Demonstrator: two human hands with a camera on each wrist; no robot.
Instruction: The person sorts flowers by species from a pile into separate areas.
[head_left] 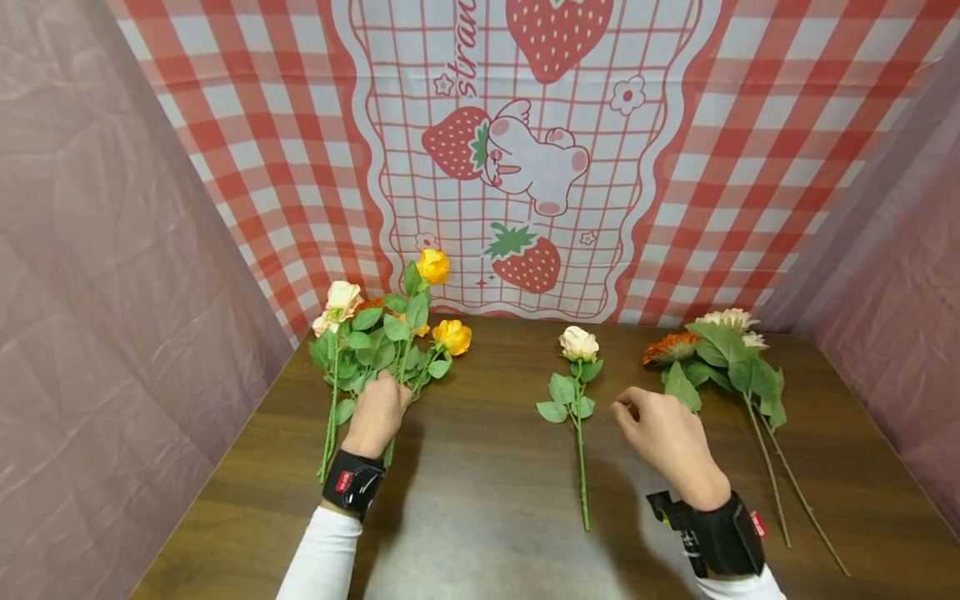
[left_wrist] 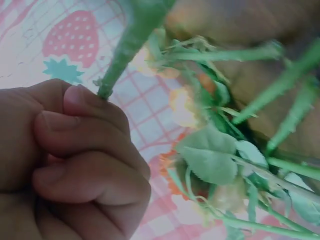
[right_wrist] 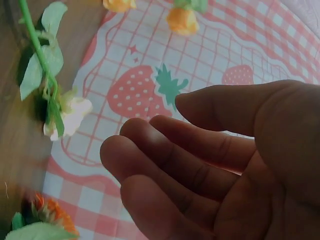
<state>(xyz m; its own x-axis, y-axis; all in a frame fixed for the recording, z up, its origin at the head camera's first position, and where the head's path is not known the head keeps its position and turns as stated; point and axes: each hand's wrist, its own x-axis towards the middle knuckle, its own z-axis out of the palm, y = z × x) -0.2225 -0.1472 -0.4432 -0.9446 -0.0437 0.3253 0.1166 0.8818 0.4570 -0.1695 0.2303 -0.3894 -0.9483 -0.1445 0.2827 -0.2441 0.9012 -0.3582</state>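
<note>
My left hand [head_left: 377,414] is over the flowers at the table's left, its fingers curled round a green stem [left_wrist: 127,47]. That stem seems to belong to the raised yellow rose [head_left: 433,267]; leaves partly hide where it runs. Around this hand are a second yellow rose [head_left: 452,337], cream roses [head_left: 342,298] and partly covered orange blooms. My right hand [head_left: 667,433] hovers with loosely bent fingers and holds nothing. To its left lies a single cream rose [head_left: 579,343] with its stem toward me. An orange flower [head_left: 670,348] and white flowers [head_left: 727,319] lie to its right.
The brown wooden table [head_left: 480,467] meets a red-and-white strawberry cloth [head_left: 517,192] at its back edge. Pink curtains [head_left: 112,275] hang on both sides. Two long stems [head_left: 806,508] stretch toward the table's front right.
</note>
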